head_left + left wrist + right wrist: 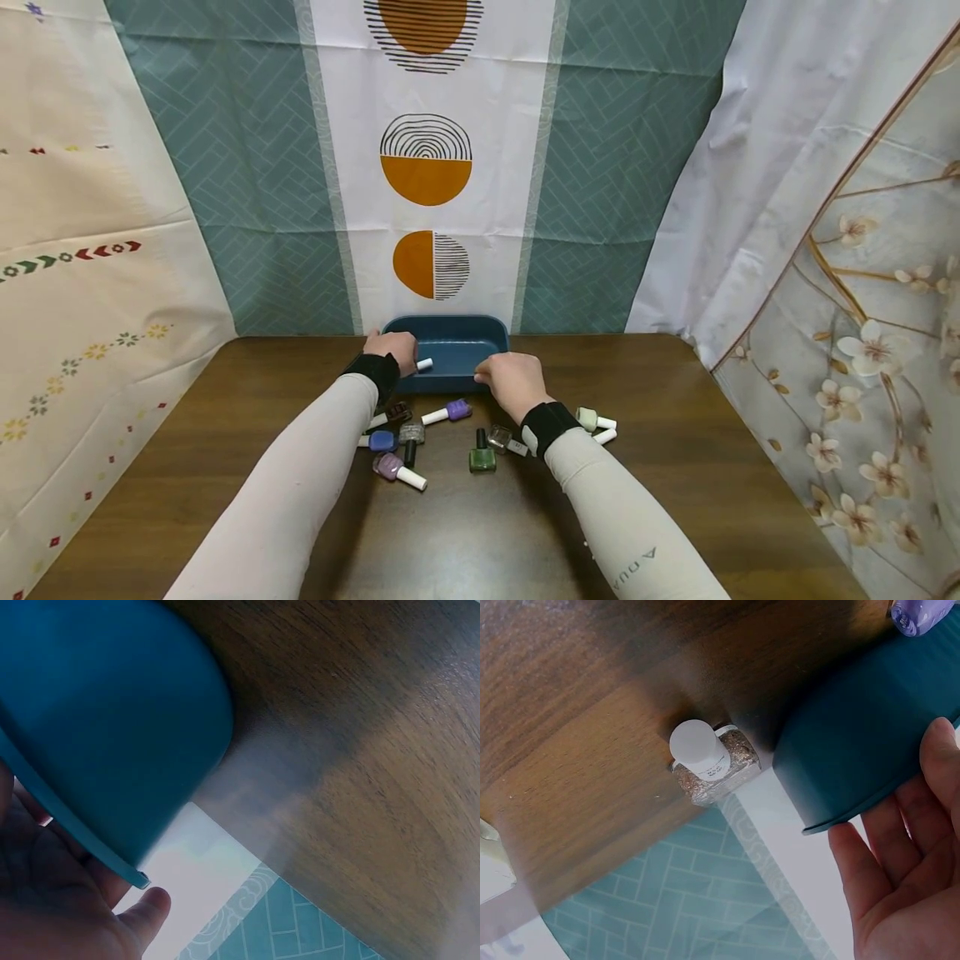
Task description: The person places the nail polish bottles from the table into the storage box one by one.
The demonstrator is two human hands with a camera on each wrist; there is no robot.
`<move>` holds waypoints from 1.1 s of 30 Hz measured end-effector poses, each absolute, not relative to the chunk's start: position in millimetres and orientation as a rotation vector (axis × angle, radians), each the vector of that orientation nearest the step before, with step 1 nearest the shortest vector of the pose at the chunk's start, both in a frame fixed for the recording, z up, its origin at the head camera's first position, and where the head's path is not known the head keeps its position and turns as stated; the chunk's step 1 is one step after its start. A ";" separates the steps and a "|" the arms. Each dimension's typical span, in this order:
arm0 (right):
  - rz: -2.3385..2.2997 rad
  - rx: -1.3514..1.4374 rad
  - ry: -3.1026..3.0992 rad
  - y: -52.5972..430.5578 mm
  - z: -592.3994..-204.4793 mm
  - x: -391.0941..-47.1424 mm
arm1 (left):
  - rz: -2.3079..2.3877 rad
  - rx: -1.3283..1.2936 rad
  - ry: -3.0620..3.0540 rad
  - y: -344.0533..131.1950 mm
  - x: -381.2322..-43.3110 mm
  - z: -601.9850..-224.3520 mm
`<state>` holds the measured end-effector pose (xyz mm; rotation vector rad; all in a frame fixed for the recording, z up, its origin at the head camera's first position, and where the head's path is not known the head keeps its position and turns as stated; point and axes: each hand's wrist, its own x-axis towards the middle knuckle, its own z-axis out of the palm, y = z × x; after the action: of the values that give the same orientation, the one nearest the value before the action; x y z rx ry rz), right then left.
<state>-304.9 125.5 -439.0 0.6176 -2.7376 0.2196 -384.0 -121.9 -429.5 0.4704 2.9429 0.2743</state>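
At the back of the table is a blue plastic bin (460, 340), with a white-capped nail polish bottle (425, 364) partly visible inside it near the left end. My left hand (396, 347) grips the bin's left side; in the left wrist view its fingers reach past the rim. On the right side my right hand (517, 379) holds the rim, thumb (937, 746) against the outer wall and fingers inside. A purple nail polish bottle (458, 409) lies just in front of the bin. Near my right wrist is a glitter nail polish bottle (739, 757) with a white cap.
Left of centre lie brown (399, 412), blue (382, 441), clear (412, 433) and mauve (387, 466) nail polish bottles. A green bottle (482, 459) lies nearer the middle. A pale green one (587, 418) sits beyond my right wrist. Patterned curtains (277, 167) hang behind the table.
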 end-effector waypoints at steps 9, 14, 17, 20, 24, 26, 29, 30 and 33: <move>0.228 0.612 -2.755 124.9 -438.9 -303.7 | 0.257 0.484 2.949 -119.6 -379.5 -424.3; 0.213 0.605 -2.749 124.0 -438.6 -303.2 | 0.237 0.477 2.951 -117.8 -373.1 -418.5; 0.211 0.608 -2.753 122.8 -437.8 -302.9 | 0.235 0.469 2.953 -119.5 -376.1 -422.1; 0.207 0.610 -2.760 121.7 -437.5 -302.7 | 0.242 0.457 2.945 -120.9 -378.4 -424.7; 0.201 0.613 -2.769 120.8 -437.8 -303.8 | 0.267 0.434 2.944 -122.4 -380.1 -427.2; 0.200 0.617 -2.770 120.8 -438.0 -304.5 | 0.291 0.423 2.946 -123.3 -381.0 -428.9; 0.200 0.626 -2.766 121.5 -437.6 -305.0 | 0.316 0.429 2.955 -124.3 -380.4 -429.4; 0.198 0.628 -2.761 121.9 -437.2 -304.9 | 0.327 0.432 2.957 -124.6 -380.4 -429.7; 0.198 0.633 -2.749 123.1 -435.7 -304.4 | 0.318 0.454 2.976 -125.2 -379.9 -429.8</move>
<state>-304.4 123.1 -435.7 0.6328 -2.7493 0.1984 -379.9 -125.2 -429.8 0.4537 2.9757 0.3179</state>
